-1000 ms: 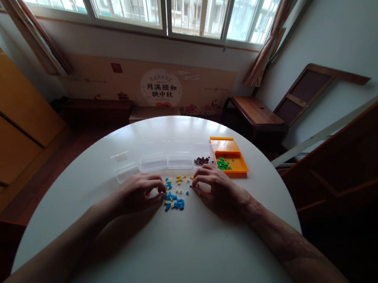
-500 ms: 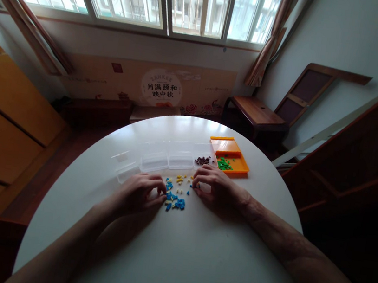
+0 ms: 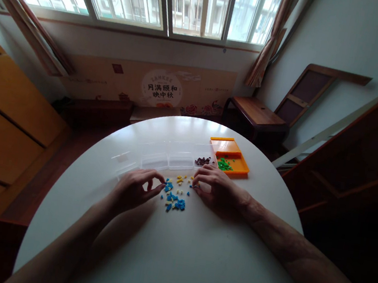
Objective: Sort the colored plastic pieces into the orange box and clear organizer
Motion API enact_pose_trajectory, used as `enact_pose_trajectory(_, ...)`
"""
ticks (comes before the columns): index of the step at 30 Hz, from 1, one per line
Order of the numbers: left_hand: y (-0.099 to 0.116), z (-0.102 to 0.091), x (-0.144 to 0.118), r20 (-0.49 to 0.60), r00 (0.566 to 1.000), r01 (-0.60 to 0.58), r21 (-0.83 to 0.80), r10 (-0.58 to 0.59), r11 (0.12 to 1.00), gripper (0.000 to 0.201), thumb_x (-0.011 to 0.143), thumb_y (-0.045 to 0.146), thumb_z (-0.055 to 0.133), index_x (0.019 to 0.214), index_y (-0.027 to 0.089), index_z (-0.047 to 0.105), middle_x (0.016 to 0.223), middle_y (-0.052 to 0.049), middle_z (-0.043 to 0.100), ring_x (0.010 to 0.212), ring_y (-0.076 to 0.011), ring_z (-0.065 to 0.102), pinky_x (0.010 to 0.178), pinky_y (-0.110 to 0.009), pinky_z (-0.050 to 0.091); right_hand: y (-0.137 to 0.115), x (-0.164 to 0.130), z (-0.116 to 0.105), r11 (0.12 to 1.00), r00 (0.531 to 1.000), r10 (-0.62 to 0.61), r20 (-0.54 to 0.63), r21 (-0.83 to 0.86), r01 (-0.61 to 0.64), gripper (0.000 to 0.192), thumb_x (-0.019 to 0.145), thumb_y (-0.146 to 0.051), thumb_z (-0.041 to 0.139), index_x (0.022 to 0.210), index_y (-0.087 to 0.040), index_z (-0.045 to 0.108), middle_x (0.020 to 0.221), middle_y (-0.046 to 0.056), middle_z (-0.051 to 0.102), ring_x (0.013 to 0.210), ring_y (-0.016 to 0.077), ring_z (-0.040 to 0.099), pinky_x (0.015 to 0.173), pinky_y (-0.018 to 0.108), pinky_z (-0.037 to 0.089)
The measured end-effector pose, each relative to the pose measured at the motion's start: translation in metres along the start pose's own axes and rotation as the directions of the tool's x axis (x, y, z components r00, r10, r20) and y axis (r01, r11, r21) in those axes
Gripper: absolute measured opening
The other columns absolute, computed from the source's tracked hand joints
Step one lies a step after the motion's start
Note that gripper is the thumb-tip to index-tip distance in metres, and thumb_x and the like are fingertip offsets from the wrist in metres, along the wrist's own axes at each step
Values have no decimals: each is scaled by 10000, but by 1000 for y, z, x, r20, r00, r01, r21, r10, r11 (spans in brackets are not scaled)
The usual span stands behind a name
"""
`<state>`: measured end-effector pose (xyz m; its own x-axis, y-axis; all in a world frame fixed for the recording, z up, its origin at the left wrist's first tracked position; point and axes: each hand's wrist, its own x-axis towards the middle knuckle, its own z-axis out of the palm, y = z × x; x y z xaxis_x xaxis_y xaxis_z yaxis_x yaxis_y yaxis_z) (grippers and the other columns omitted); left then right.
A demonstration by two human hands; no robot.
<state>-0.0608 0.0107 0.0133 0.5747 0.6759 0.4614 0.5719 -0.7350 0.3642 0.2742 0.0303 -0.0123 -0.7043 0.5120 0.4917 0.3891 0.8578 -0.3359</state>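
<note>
Blue and yellow small pieces (image 3: pixel 176 195) lie scattered on white counter (image 3: pixel 176 252) between both hands. Left hand (image 3: pixel 133 189) grip loosely curled, contents indiscernible. Right hand (image 3: pixel 216 187) fingertips pinched at pile edge; hold unclear. Clear boxes (image 3: pixel 167 157) behind.

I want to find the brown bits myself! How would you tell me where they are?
Start at the round white table and find the row of clear plastic boxes along its far side. The brown bits sit in the clear box at the right end, next to the orange tray. They are the only dark pile; the tray's green pieces are bright.
</note>
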Motion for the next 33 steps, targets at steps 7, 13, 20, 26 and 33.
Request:
enact_pose_trajectory(7, -2, 4, -1, -73, 997, 12, 22, -10, 1000, 53, 1001, 280, 750, 981, 239, 777, 783, 27, 738, 634, -112, 656, 672, -236, 516, -1, 0, 0, 999, 1000, -3, 16, 45, 2, 109, 1000, -143, 701, 1018, -238, 749, 1082, 51, 788, 1006, 230, 659, 960, 388, 567)
enact_pose_trajectory(13, 3, 6, 7, -93, 996, -9, -49, 4, 999, 71, 1029, 283, 731, 1005, 219, 753, 973, -12, 786, 660, -100, 650, 674, -239, 536, -1, -2, -4, 999, 1000, 5, 21, 45, -6, 119, 981, -137, 709, 1051, -231, 728, 1099, 58, 782, 1017, 233, 666, 951, 388, 569)
enact_pose_trajectory(20, 7, 6, 34, -131, 990, 49, 22, -45, 999, 161, 1035, 306, 729, 1172, 252, 794, 1045, -26, 808, 689, -123, 666, 633, -246, 523, 0, -6, -9, 1000, 999, -4, 39, 19, 3, 163, 945, -114, 720, 1056, -233, 728, 1109, 66, 765, 1034, 242, 652, 966, 395, 573)
enact_pose_trajectory(26, -4, 13, 63, -120, 993, 16, 119, -1, 993, 126, 1059, 300, 708, 1099, 260, 821, 1064, -14, 819, 731, -147, 718, 798, -328, 541, -4, -5, -12, 999, 999, -12, 40, 37, 11, 105, 1005, -139, 685, 1024, -228, 738, 1089, 58, 761, 1012, 224, 651, 924, 371, 577)
enact_pose_trajectory(33, -14, 36, 75, -114, 993, 40, 240, -13, 970, 110, 1043, 287, 736, 1109, 267, 823, 1093, -30, 849, 918, -237, 753, 903, -407, 503, -5, -4, -14, 999, 999, -1, 49, 46, -2, 113, 993, -127, 700, 1031, -228, 733, 1087, 56, 766, 1026, 225, 659, 938, 372, 581)
